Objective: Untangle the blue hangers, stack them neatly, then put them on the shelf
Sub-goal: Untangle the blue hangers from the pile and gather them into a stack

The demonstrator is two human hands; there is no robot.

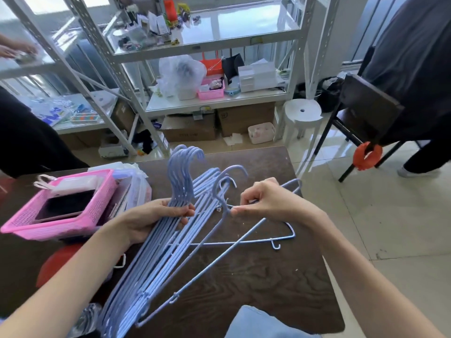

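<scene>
Over the dark wooden table (256,276) I hold several blue wire hangers. My left hand (156,219) grips the necks of an aligned stack of hangers (148,264), hooks pointing up and away, bodies slanting down toward the near left. My right hand (263,200) pinches the neck of a loose hanger (244,240) that still crosses the stack; two or three loose hooks rise just left of its fingers. The white metal shelf (214,101) stands beyond the table's far edge.
A pink basket (61,225) holding a dark flat item sits on the table's left, with plastic bags behind it. A white stool (302,115) and dark chair (366,113) stand right of the shelf. Another person stands at the far right, one more at the left edge.
</scene>
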